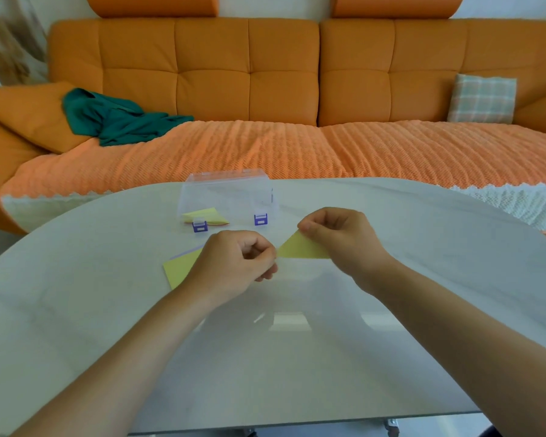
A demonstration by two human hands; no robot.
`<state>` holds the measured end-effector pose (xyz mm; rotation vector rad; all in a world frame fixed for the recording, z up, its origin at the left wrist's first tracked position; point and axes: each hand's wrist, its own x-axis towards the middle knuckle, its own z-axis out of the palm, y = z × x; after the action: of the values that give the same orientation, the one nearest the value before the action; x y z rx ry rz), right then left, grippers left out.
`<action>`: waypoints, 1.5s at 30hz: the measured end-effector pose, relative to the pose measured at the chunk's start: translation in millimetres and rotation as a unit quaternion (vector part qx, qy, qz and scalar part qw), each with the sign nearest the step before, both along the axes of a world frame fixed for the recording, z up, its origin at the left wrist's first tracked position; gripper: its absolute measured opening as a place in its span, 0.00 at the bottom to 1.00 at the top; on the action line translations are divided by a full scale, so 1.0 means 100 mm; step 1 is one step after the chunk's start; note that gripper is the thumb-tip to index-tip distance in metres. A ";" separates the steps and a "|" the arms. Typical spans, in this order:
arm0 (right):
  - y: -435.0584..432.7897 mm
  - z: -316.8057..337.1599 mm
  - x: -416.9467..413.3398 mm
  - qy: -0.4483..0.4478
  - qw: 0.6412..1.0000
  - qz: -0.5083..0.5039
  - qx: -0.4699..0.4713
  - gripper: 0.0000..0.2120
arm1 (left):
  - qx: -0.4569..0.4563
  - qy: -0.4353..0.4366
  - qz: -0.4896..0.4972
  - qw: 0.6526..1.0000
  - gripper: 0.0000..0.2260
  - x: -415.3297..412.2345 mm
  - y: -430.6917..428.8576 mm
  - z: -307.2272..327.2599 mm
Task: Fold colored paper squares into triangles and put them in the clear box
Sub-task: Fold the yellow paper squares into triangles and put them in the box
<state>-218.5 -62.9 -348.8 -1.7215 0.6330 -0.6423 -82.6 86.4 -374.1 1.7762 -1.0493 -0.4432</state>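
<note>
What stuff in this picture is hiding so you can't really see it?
1. Head view: the paper stack lies mostly under the left hand, so its sheets cannot be counted.
2. Head view: two corners of the yellow triangle are hidden where the left hand and right hand pinch them.
3. Head view: the folded papers in the clear box overlap and are too small to count. A purple latch covers part.

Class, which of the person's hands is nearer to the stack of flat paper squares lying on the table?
Left. The left hand hides the right edge of the stack; the right hand is further right, past the yellow triangle that both hands pinch.
</note>
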 end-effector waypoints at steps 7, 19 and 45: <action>-0.02 -0.01 0.01 -0.023 0.998 -0.041 0.030 0.06 | -0.031 -0.039 0.056 0.997 0.05 0.15 0.04 0.01; 0.20 -0.10 0.15 0.065 0.998 0.023 -0.001 0.06 | -0.015 -0.068 0.033 0.997 0.09 0.30 0.10 0.08; 0.04 0.07 2.20 0.257 0.947 0.062 -0.180 0.04 | 0.212 -0.208 0.131 0.946 0.26 1.23 0.47 -0.10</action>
<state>1.4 -59.3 -342.1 -2.2836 0.7911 -0.2171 40.3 133.7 -384.2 2.4343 -1.0284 -0.1286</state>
